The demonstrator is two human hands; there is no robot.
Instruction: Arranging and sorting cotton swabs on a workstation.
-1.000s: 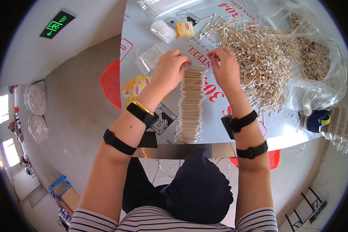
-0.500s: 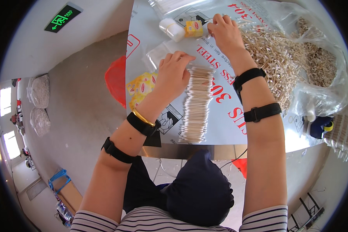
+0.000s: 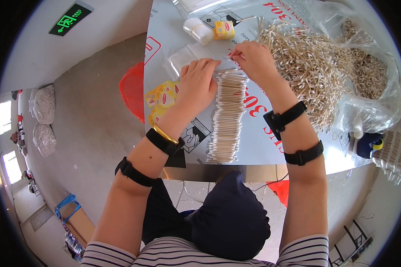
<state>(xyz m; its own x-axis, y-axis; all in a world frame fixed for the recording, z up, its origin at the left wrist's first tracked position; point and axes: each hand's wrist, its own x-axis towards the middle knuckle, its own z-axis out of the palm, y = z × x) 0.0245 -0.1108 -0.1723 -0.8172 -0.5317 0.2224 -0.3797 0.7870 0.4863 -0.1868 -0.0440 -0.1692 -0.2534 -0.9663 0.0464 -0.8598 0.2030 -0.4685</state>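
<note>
A long column of cotton swabs (image 3: pixel 227 118), laid side by side, runs toward the table's front edge. My left hand (image 3: pixel 197 82) rests at the column's far left end, its fingers loosely stretched with nothing visible in them. Just beyond that end, my right hand (image 3: pixel 254 61) pinches a cotton swab (image 3: pixel 229 58), of which only a white tip shows; the fingers hide the remainder. To the right lies a big heap of loose cotton swabs (image 3: pixel 309 66), partly in a clear plastic bag (image 3: pixel 370 113).
Yellow printed packets (image 3: pixel 165 95) lie left of my left wrist. At the back are a small yellow box (image 3: pixel 224 30), a banded white roll (image 3: pixel 198 32) and clear plastic bags (image 3: pixel 178 60). A red bag (image 3: pixel 132 91) hangs at the table's left edge.
My right hand has come nearer from the back of the heap toward the column's far end, with fingers pinched. A lone swab now shows beside the yellow box. My left hand has barely moved.
</note>
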